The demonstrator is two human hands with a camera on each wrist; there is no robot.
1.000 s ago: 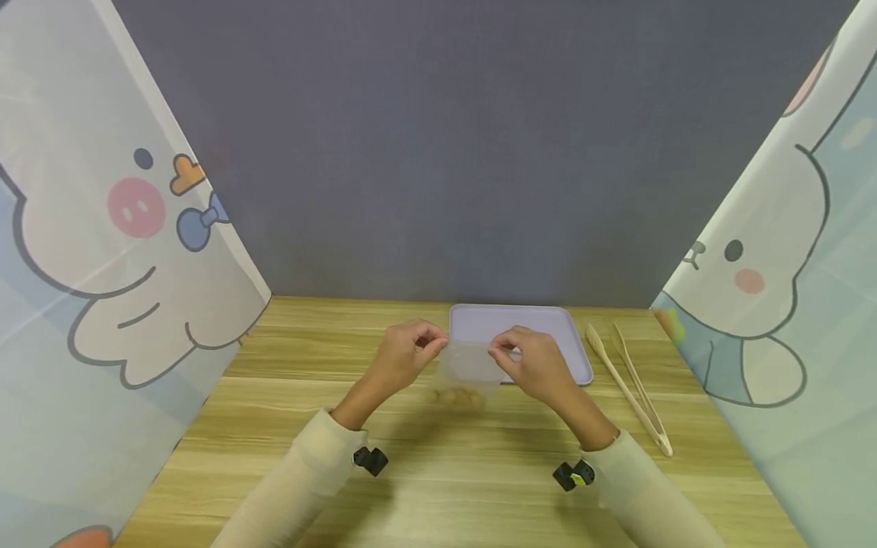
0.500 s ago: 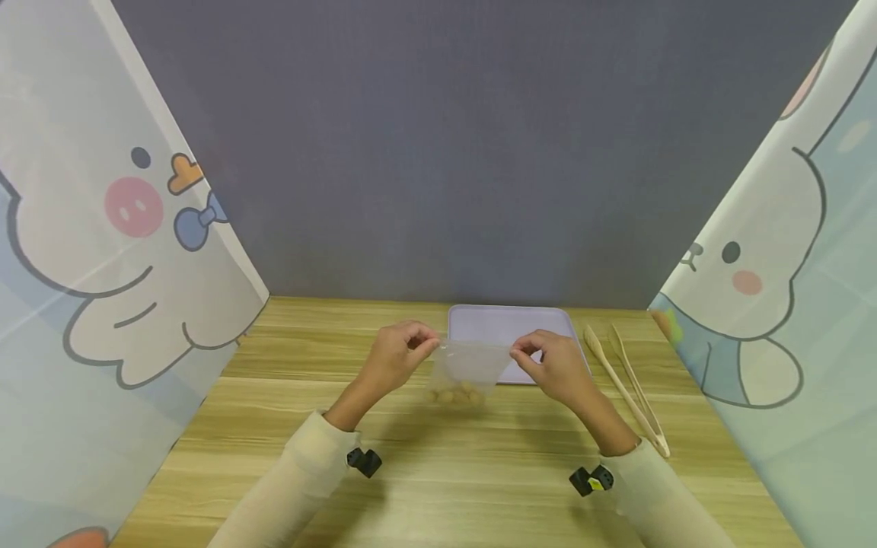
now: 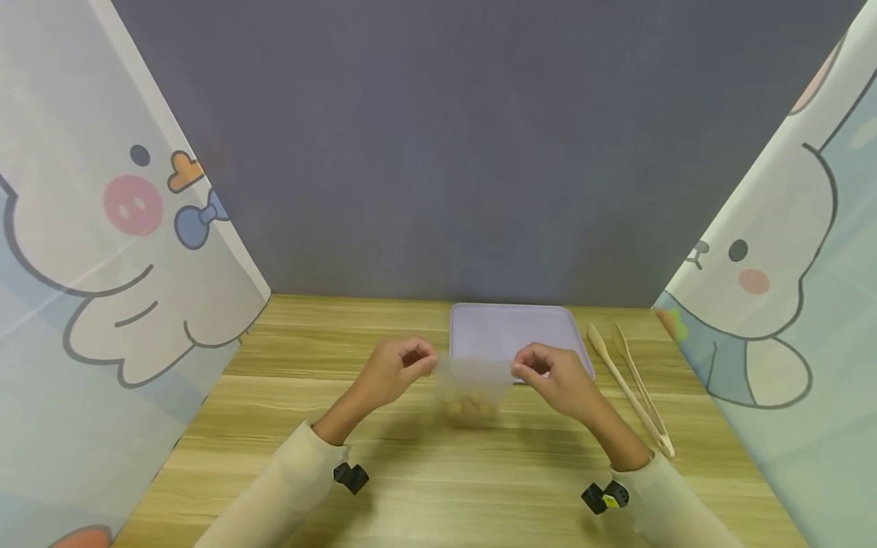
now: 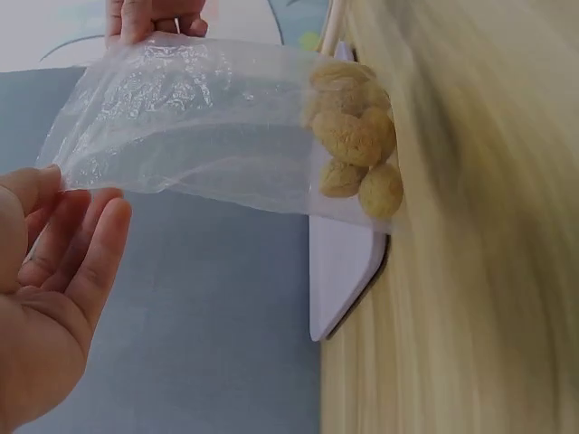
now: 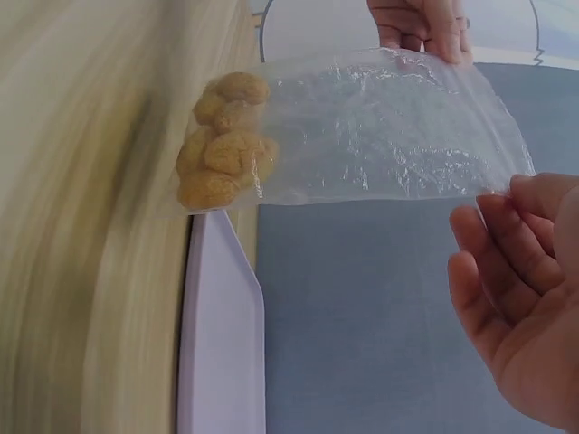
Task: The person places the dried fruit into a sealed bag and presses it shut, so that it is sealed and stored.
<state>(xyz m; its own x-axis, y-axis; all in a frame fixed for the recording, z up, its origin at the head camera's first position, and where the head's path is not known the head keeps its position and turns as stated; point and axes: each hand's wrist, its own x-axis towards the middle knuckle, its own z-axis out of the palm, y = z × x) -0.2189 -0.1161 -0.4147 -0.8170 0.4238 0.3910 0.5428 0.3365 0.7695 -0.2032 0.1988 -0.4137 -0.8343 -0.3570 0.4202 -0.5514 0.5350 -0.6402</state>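
Note:
A clear plastic bag (image 3: 476,373) hangs upright between the two hands, blurred in the head view. Several round brown pieces, like small puffs or nuts (image 4: 353,136), lie gathered at its bottom; their exact kind I cannot tell. My left hand (image 3: 399,371) pinches one top corner between thumb and forefinger. At the opposite top corner my right hand (image 3: 555,378) pinches the bag the same way, with the other fingers loosely bent in the right wrist view. Both wrist views show the bag's top edge (image 5: 502,117) stretched between the hands.
Behind the bag a pale purple tray (image 3: 510,323) lies on the wooden table (image 3: 308,335). Right of the tray rests a pair of wooden tongs (image 3: 633,392), spread apart. A grey panel (image 3: 438,152) closes the back, and printed cloth walls stand at both sides.
Both hands have moved apart, stretching the bag's top wider. They have also come slightly nearer the table's front, the bag moving with them.

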